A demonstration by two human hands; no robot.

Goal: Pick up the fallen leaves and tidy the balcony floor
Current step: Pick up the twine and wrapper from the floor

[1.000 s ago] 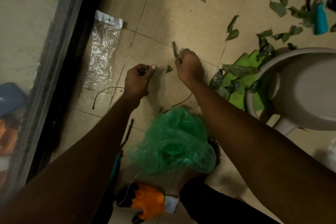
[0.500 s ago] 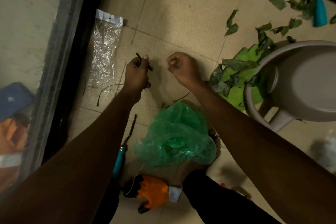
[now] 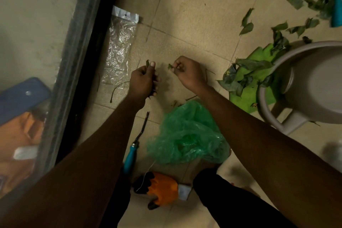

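Above the balcony floor [image 3: 185, 39], my left hand [image 3: 143, 81] clenches bunched leaf scraps [image 3: 147, 63]; my right hand [image 3: 187, 72] pinches one small leaf [image 3: 169, 66]. Risk, as I judge it: scraps slipping from my full fist, since the green bag [image 3: 185, 135] lies crumpled, unheld.

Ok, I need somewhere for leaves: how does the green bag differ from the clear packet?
The green bag is tinted, crumpled and puffed up; the clear packet is see-through and lies flat. The green bag is broad, the clear packet narrow with a white header strip. Both are thin plastic.
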